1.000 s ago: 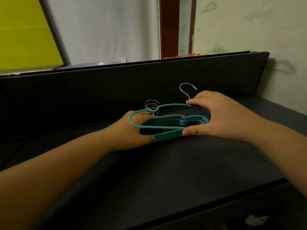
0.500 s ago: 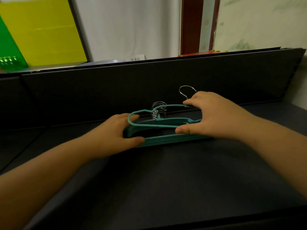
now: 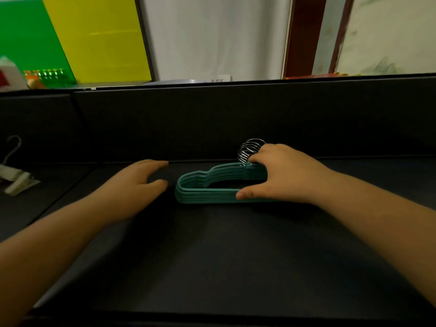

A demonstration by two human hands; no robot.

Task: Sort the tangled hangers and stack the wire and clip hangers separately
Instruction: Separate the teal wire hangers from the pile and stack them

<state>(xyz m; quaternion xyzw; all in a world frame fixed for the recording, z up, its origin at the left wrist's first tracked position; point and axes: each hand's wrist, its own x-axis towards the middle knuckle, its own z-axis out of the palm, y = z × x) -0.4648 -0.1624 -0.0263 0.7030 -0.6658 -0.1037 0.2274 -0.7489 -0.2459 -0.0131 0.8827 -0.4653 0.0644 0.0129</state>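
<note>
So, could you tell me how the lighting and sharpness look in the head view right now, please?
Head view: dim and low in contrast over the dark table, brighter on the back wall. The teal hanger stack and its metal hooks read fairly clearly. The yellow and green panels look soft, and the white clip hanger at the left edge is blurred. Wide-angle bending shows at the edges.

Dim indoor light leaves the dark table [image 3: 212, 256] murky, while the pale wall [image 3: 212, 36] and yellow panel [image 3: 99, 36] behind glow brighter. Soft shadows pool beneath both forearms. Motion blur smears the far left edge; wide-angle distortion bends the frame's borders.
</note>
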